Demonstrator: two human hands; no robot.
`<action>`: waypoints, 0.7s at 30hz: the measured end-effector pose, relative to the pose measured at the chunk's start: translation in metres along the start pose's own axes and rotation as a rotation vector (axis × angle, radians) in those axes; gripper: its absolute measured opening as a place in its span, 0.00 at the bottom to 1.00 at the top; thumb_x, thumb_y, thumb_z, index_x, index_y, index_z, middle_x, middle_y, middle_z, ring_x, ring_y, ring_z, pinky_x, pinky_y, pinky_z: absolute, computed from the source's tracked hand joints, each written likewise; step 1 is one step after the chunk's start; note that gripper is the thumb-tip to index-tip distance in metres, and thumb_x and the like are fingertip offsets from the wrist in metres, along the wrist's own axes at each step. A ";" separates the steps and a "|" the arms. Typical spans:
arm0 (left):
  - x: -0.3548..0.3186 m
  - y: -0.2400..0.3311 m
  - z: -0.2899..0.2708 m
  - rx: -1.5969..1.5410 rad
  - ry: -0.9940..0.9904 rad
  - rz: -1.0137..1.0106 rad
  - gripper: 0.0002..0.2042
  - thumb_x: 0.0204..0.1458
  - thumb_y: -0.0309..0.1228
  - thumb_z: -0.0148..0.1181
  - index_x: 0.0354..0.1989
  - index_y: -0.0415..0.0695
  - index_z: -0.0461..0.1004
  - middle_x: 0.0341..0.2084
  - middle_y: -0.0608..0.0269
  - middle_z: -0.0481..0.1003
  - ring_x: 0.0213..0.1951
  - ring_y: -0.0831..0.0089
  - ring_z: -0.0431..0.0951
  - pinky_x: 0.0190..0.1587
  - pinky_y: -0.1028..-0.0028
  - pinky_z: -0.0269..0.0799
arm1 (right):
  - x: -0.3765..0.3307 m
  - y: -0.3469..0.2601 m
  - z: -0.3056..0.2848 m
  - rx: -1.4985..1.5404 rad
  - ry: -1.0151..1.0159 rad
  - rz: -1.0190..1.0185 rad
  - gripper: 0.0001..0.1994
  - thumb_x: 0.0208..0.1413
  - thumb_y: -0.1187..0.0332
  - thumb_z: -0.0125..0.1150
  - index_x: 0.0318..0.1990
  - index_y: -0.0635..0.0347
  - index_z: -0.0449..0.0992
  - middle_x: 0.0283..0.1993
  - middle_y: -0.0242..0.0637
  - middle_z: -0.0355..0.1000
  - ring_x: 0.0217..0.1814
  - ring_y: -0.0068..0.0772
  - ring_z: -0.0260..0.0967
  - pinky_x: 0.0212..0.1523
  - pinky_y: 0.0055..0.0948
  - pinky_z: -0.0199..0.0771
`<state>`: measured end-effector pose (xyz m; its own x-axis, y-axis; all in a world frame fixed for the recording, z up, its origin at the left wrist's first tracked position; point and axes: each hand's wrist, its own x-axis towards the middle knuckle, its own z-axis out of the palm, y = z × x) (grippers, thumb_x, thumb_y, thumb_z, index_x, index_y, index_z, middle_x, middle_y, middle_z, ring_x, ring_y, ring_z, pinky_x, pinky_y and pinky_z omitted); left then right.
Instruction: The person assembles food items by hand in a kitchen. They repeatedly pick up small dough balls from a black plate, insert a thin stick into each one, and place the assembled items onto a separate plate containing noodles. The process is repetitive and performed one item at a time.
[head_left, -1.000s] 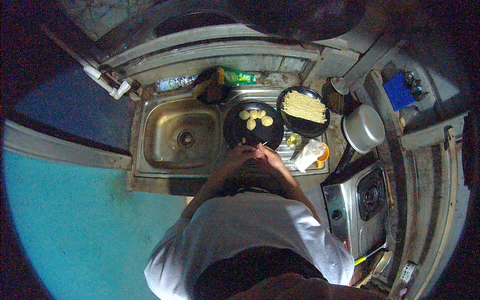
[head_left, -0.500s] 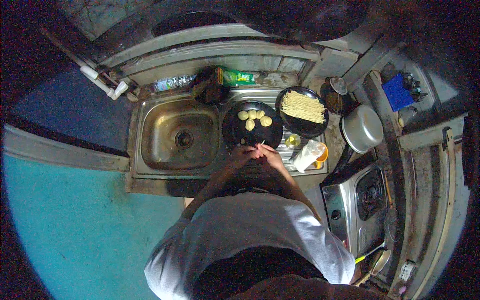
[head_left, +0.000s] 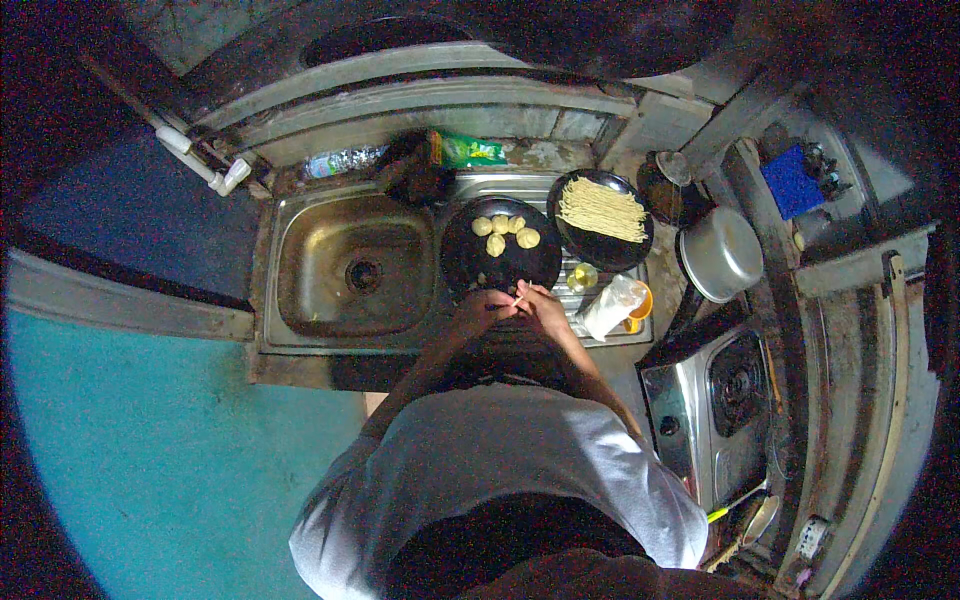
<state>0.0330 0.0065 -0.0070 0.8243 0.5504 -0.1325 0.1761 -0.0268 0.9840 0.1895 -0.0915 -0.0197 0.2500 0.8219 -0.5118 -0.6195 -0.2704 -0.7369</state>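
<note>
Both hands meet at the near edge of a black round plate (head_left: 512,266), fingers closed together. My left hand (head_left: 486,308) and my right hand (head_left: 541,306) pinch a small, thin pale piece (head_left: 517,300) between their fingertips; it looks like dough, but it is too small to be sure. Several pale dough balls (head_left: 528,238) sit on the far half of that plate, with tiny scraps nearer my fingers. To the right, a second black plate (head_left: 598,256) carries a flat bundle of pale dough strips (head_left: 602,210). A little cup of yellowish liquid (head_left: 582,277) stands just right of my right hand.
A white bag (head_left: 612,306) leans by an orange mug (head_left: 646,302) at the right. Left lies the steel sink basin (head_left: 320,265). A metal pot (head_left: 722,255) and a stove (head_left: 708,415) stand farther right. A green packet (head_left: 470,151) and a clear bottle (head_left: 345,162) lie behind.
The whole view has shifted slightly. My fingers have moved a little around the pale piece, which now shows lower between the fingertips. The dough balls and strips stay in place on their plates.
</note>
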 end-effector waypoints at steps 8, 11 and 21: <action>0.009 -0.034 0.000 0.005 0.269 0.004 0.24 0.39 0.38 0.71 0.43 0.43 0.70 0.31 0.63 0.77 0.36 0.71 0.77 0.41 0.72 0.71 | 0.028 0.040 -0.019 0.098 -0.387 0.145 0.31 0.59 0.41 0.43 0.51 0.62 0.68 0.47 0.32 0.70 0.48 0.24 0.66 0.52 0.22 0.63; 0.006 -0.015 0.002 0.119 0.292 0.021 0.25 0.37 0.37 0.71 0.44 0.44 0.69 0.31 0.63 0.77 0.36 0.72 0.78 0.40 0.71 0.71 | 0.049 0.072 -0.026 0.053 -0.311 0.175 0.31 0.60 0.40 0.38 0.55 0.59 0.67 0.49 0.29 0.68 0.48 0.23 0.65 0.51 0.19 0.61; -0.006 0.020 0.001 0.352 0.156 -0.002 0.17 0.46 0.34 0.64 0.42 0.46 0.66 0.30 0.62 0.78 0.33 0.68 0.79 0.35 0.69 0.70 | -0.013 0.003 0.019 -0.326 0.085 0.000 0.20 0.54 0.56 0.61 0.43 0.65 0.75 0.38 0.30 0.74 0.38 0.20 0.70 0.42 0.17 0.66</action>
<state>0.0320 0.0013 0.0132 0.7367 0.6705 -0.0880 0.3738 -0.2953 0.8792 0.1699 -0.0935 -0.0067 0.3195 0.7812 -0.5364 -0.3526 -0.4274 -0.8325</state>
